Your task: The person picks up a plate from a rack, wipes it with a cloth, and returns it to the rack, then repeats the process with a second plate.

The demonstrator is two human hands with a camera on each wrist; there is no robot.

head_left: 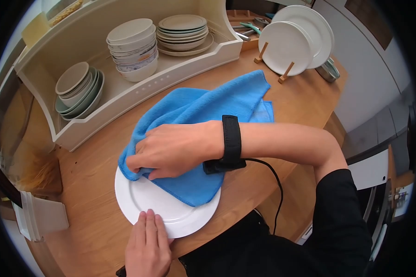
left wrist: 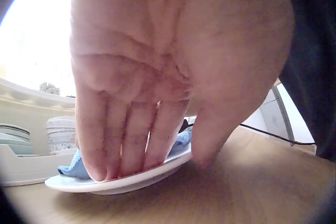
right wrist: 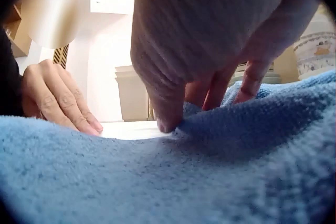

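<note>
A white plate [head_left: 131,196] lies on the wooden counter in front of the person. The left hand [head_left: 148,247] rests straight fingers on its near rim; in the left wrist view the thumb [left wrist: 206,142] is beside the rim. Over the far part of the plate spreads a blue cloth [head_left: 194,101], trailing back across the counter. Fingers bent, the right hand [head_left: 178,148] grips the cloth near the plate's left side and bears down on it. In the right wrist view its thumb [right wrist: 167,113] meets the cloth's edge, while the fingertips are partly hidden behind a fold.
A cream shelf unit [head_left: 97,122] at the back holds stacked bowls [head_left: 131,51] and small plates [head_left: 182,23]. Back right, two white plates [head_left: 286,48] stand in a wooden rack [head_left: 285,74]. A white plastic container [head_left: 44,217] sits at left. A black cable [head_left: 279,184] hangs from the right wrist.
</note>
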